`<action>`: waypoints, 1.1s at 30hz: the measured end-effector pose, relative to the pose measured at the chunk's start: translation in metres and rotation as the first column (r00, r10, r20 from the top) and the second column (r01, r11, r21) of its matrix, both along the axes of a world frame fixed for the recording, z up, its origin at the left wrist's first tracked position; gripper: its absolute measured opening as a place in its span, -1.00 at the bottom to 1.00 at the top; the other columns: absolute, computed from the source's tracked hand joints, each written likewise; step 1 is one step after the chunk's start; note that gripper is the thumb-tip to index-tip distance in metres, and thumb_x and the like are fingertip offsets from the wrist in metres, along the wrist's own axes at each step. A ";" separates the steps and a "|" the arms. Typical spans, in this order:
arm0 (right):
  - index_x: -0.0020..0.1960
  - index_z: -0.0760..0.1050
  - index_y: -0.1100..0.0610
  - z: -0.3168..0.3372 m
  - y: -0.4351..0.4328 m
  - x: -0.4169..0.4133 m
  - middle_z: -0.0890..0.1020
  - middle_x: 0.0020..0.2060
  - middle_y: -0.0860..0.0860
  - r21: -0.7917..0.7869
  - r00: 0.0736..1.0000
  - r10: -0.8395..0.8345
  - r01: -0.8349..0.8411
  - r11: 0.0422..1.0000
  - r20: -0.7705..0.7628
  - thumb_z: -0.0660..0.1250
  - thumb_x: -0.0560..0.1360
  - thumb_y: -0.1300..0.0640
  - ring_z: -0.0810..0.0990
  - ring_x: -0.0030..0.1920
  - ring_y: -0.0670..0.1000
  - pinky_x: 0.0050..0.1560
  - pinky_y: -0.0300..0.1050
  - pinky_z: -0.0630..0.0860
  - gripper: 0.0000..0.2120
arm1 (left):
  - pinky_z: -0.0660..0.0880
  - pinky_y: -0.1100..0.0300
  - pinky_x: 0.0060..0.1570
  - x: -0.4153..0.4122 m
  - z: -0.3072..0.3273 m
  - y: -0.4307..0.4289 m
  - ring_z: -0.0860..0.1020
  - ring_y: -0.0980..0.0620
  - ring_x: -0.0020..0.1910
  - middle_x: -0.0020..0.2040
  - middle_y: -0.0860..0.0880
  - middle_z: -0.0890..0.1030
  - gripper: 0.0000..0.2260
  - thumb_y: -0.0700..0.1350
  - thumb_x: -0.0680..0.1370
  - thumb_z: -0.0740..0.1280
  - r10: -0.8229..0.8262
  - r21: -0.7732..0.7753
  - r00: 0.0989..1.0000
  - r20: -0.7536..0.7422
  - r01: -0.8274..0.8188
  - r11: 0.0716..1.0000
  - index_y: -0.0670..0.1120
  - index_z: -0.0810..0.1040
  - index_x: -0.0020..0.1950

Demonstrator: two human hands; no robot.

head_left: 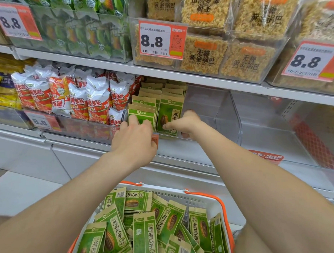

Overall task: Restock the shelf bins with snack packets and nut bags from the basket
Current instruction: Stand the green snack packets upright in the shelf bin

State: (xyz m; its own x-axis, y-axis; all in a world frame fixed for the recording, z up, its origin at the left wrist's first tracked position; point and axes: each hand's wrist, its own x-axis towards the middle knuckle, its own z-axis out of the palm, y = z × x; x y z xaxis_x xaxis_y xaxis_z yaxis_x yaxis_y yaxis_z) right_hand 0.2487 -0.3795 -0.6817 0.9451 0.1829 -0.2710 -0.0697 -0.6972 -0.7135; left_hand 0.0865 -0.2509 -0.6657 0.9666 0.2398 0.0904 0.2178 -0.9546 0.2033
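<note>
**At the middle shelf bin: two rows begun, a basketful to go**

Fingers [132,119] of the left hand [134,136] are bent over the face of the front packet in the left row [142,108]. Whether the thumb closes on it from below cannot be told, so this may be a press or a pinch. At three o'clock from it, the right hand [183,124] puts its thumb tip [167,126] on the front packet of the right row [171,109]. Its other fingers are curled under by the bin's front lip, and what they hold, if anything, is hidden.

Both rows of green seed packets stand upright, face out, several deep, at the nine o'clock end of the clear bin [235,114]. The three o'clock part of that bin shows only bare plastic, and the next bin [266,126] further towards three o'clock also looks unfilled.

At six o'clock, under both forearms, the basket [164,192] holds a loose heap of the same seed packets [143,235], lying every way.

By my reckoning the job is well short of half done: two rows are being squared up, room for more stands open, and most of the stock is unshelved.
</note>
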 end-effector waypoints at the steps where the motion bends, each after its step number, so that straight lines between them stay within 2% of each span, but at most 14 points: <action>1: 0.21 0.45 0.14 0.003 -0.003 -0.003 0.58 0.12 0.07 -0.012 1.000 0.011 -0.011 1.000 0.007 0.68 0.34 -0.06 0.61 0.12 0.13 -0.08 -0.02 0.60 -0.38 | 0.52 -0.12 0.15 -0.001 0.000 0.000 0.43 -0.23 0.20 0.20 -0.14 0.39 -0.74 0.05 0.61 0.34 0.002 0.012 1.000 0.010 -0.002 1.000 -0.03 0.46 0.23; 4: 0.02 0.44 0.16 0.012 -0.012 -0.014 0.57 0.01 0.06 -0.110 0.992 0.043 -0.030 0.993 0.120 0.55 0.45 -0.02 0.58 -0.06 0.04 -0.11 -0.03 0.53 -0.62 | 0.51 -0.06 0.01 -0.003 0.000 -0.004 0.48 -0.21 0.12 0.11 -0.12 0.49 -0.80 0.04 0.60 0.31 -0.020 0.040 1.000 0.017 0.019 0.999 -0.06 0.46 0.12; 6: 0.14 0.45 0.19 0.017 -0.014 -0.024 0.58 0.10 0.13 -0.174 0.967 0.066 -0.023 0.984 0.245 0.46 0.47 -0.01 0.61 0.01 0.13 -0.07 0.02 0.57 -0.62 | 0.46 0.01 -0.14 -0.006 0.000 -0.008 0.51 -0.19 -0.04 -0.02 -0.08 0.53 -0.84 0.04 0.61 0.29 -0.036 0.026 0.999 -0.018 0.036 0.999 -0.04 0.45 -0.01; 8: 0.25 0.43 0.21 0.022 -0.015 -0.037 0.54 0.17 0.18 -0.217 0.915 0.146 -0.066 0.974 0.377 0.39 0.47 0.04 0.57 0.14 0.25 0.11 0.14 0.60 -0.58 | 0.43 0.04 -0.14 -0.010 -0.003 -0.013 0.48 -0.18 -0.12 -0.10 -0.05 0.48 -0.82 0.08 0.61 0.29 -0.052 0.004 0.994 -0.101 0.052 0.999 0.00 0.44 -0.08; 9: 0.20 0.48 0.21 0.025 -0.016 -0.047 0.56 0.13 0.18 -0.243 0.874 0.208 -0.107 0.964 0.438 0.35 0.47 0.08 0.57 0.12 0.25 0.12 0.15 0.60 -0.65 | 0.44 0.04 -0.13 -0.011 -0.007 -0.015 0.48 -0.17 -0.12 -0.10 -0.05 0.47 -0.81 0.10 0.61 0.29 -0.070 0.012 0.986 -0.149 0.072 0.997 0.00 0.46 -0.05; 12: -0.13 0.59 0.17 0.032 -0.022 -0.076 0.64 -0.17 0.12 -0.331 0.773 0.382 -0.234 0.914 0.506 0.27 0.41 0.19 0.62 -0.12 0.20 -0.09 0.12 0.67 -0.87 | 0.52 0.04 -0.10 -0.013 -0.019 -0.019 0.56 -0.15 -0.05 -0.03 -0.05 0.57 -0.78 0.13 0.59 0.29 -0.160 0.036 0.942 -0.296 0.178 0.983 -0.01 0.53 0.02; 14: -0.25 0.58 0.18 0.029 -0.030 -0.093 0.62 -0.29 0.13 -0.420 0.742 0.518 -0.345 0.839 0.426 0.27 0.37 0.22 0.62 -0.19 0.20 -0.17 0.11 0.67 -0.88 | 0.56 0.03 -0.01 -0.015 -0.027 -0.023 0.58 -0.12 0.04 0.06 -0.05 0.61 -0.77 0.13 0.61 0.27 -0.243 0.016 0.869 -0.431 0.277 0.961 0.00 0.57 0.11; 16: -0.25 0.61 0.21 0.012 -0.042 -0.102 0.64 -0.30 0.17 -0.554 0.693 0.675 -0.469 0.688 0.252 0.27 0.38 0.25 0.64 -0.19 0.21 -0.19 0.10 0.66 -0.85 | 0.52 0.07 0.04 -0.019 -0.036 -0.029 0.55 -0.09 0.10 0.17 -0.04 0.61 -0.72 0.13 0.64 0.28 -0.320 -0.013 0.755 -0.572 0.382 0.924 0.01 0.57 0.23; 18: -0.12 0.68 0.23 -0.014 -0.057 -0.108 0.71 -0.19 0.17 -0.647 0.623 0.782 -0.590 0.482 0.016 0.27 0.42 0.27 0.67 -0.09 0.20 -0.12 0.10 0.67 -0.80 | 0.49 0.09 0.09 -0.023 -0.047 -0.036 0.55 -0.08 0.18 0.23 -0.02 0.59 -0.67 0.16 0.64 0.28 -0.361 -0.050 0.660 -0.659 0.441 0.896 0.03 0.54 0.33; 21: 0.11 0.69 0.23 -0.053 -0.077 -0.121 0.73 0.02 0.15 -0.662 0.500 0.817 -0.720 0.208 -0.287 0.27 0.48 0.26 0.69 0.06 0.20 0.02 0.12 0.68 -0.71 | 0.53 0.04 0.17 -0.027 -0.064 -0.050 0.57 -0.08 0.19 0.23 0.02 0.57 -0.65 0.20 0.64 0.26 -0.397 -0.085 0.572 -0.718 0.494 0.866 0.08 0.51 0.36; 24: 0.25 0.63 0.20 -0.087 -0.091 -0.135 0.70 0.11 0.11 -0.653 0.402 0.786 -0.757 -0.003 -0.469 0.29 0.54 0.23 0.67 0.08 0.18 0.03 0.07 0.67 -0.68 | 0.53 0.00 0.19 -0.030 -0.074 -0.066 0.56 -0.11 0.22 0.29 -0.02 0.56 -0.66 0.15 0.67 0.23 -0.426 -0.098 0.503 -0.752 0.554 0.827 0.07 0.49 0.41; 27: 0.30 0.56 0.17 -0.112 -0.096 -0.151 0.64 -0.05 0.07 -0.595 0.362 0.776 -0.803 -0.022 -0.517 0.26 0.57 0.26 0.62 -0.06 0.17 -0.16 0.00 0.61 -0.68 | 0.53 0.01 0.09 -0.028 -0.086 -0.076 0.59 -0.14 0.20 0.27 -0.08 0.59 -0.69 0.04 0.70 0.18 -0.413 -0.080 0.463 -0.785 0.585 0.807 0.00 0.54 0.37; 30: 0.63 0.20 0.10 -0.136 -0.098 -0.165 0.58 0.13 0.05 -0.507 0.346 0.801 -0.860 0.063 -0.488 0.23 0.60 0.30 0.55 -0.04 0.13 -0.18 -0.06 0.55 -0.38 | 0.53 0.00 0.08 -0.027 -0.093 -0.077 0.60 -0.14 0.20 0.26 -0.09 0.61 -0.69 0.03 0.70 0.19 -0.391 -0.048 0.457 -0.799 0.600 0.798 -0.03 0.57 0.35; 33: 0.69 -0.12 -0.01 -0.160 -0.099 -0.180 0.42 0.43 0.21 -0.409 0.347 0.804 -0.901 0.144 -0.483 0.27 0.58 0.31 0.53 0.26 0.23 0.16 0.12 0.59 -0.15 | 0.58 -0.09 0.19 -0.024 -0.097 -0.072 0.61 -0.14 0.20 0.26 -0.09 0.62 -0.70 0.02 0.69 0.21 -0.390 -0.023 0.476 -0.788 0.611 0.792 -0.04 0.58 0.34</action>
State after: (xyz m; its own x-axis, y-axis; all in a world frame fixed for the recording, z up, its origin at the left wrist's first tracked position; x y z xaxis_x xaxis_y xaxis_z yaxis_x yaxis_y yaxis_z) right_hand 0.0689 -0.4785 -0.8417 0.2337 0.6293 -0.7412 0.7888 -0.5684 -0.2339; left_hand 0.0622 -0.3225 -0.7626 0.6637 -0.2297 -0.7118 -0.3505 -0.9362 -0.0246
